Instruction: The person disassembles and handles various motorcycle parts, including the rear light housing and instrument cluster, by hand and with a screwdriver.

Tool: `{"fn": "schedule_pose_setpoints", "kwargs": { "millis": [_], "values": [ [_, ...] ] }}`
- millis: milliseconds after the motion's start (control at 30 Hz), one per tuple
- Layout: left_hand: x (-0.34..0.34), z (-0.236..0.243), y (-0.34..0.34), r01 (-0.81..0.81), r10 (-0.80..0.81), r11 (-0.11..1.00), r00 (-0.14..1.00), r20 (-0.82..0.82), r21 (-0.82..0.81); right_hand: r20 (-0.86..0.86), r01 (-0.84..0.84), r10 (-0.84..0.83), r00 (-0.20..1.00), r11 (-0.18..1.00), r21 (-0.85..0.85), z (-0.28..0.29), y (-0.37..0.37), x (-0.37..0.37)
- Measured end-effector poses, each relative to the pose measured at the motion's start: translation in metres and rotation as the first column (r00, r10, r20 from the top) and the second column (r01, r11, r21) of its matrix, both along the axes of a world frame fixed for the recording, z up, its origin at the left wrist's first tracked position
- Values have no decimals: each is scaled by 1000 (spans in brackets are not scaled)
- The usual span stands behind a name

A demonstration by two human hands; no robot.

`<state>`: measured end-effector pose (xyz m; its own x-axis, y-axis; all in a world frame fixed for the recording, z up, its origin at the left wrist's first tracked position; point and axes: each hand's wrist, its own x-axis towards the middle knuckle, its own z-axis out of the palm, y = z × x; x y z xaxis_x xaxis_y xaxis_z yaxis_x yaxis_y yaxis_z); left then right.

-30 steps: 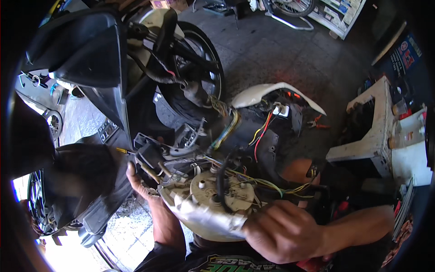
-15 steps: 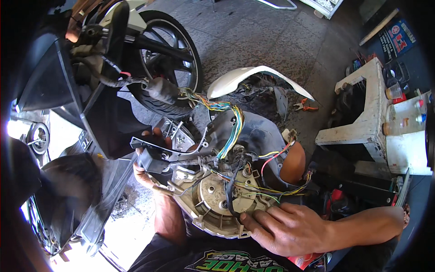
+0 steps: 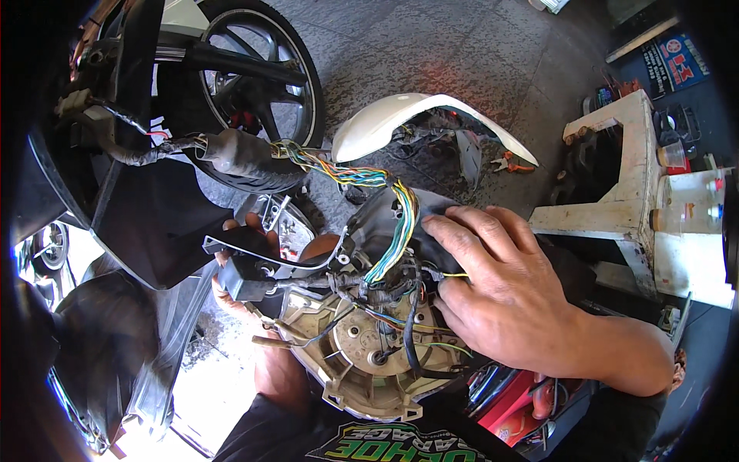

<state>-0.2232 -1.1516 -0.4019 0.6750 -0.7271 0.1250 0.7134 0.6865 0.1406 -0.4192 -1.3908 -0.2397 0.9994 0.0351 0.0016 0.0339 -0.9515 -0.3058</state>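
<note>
A beige instrument-cluster housing (image 3: 369,362) with its back side up sits in front of me, wires running over it. My left hand (image 3: 254,262) holds its left side from beneath, fingers curled around a black bracket (image 3: 242,266). My right hand (image 3: 500,296) lies flat on the right part of the housing, fingertips pressing on a dark cover (image 3: 416,223) where a multicoloured wire bundle (image 3: 385,223) enters. The bundle runs up left to a taped loom (image 3: 239,154) on the motorbike's front.
The motorbike's front wheel (image 3: 254,85) stands at the top left. A white fender panel (image 3: 416,115) lies on the grey floor, orange-handled pliers (image 3: 512,163) beside it. A worn white stand (image 3: 623,200) is at the right, a red box (image 3: 516,396) below my right wrist.
My right hand has moved up from the housing's lower right edge onto the dark cover by the wire bundle. The view has shifted, so the housing and wheel appear closer.
</note>
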Motion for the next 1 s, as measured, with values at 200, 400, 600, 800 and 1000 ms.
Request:
{"fn": "schedule_pose_setpoints", "kwargs": {
  "millis": [200,400,600,800,1000],
  "values": [
    [-4,-1,13,-117,108,988,991,85,103,228,137,-76,971,955,-261,10,31,7],
    [-22,-7,26,-253,245,945,967,62,207,-389,170,-135,911,984,55,43,40,-1],
    [-25,4,23,-291,272,940,954,127,178,-432,450,-401,808,893,13,-1,56,3],
    [-26,-8,30,-351,311,912,929,203,211,-143,648,-632,761,744,160,-17,74,6],
    [-27,-19,41,-354,332,928,929,166,122,25,739,-778,628,606,293,-38,92,7]
  ]
}}
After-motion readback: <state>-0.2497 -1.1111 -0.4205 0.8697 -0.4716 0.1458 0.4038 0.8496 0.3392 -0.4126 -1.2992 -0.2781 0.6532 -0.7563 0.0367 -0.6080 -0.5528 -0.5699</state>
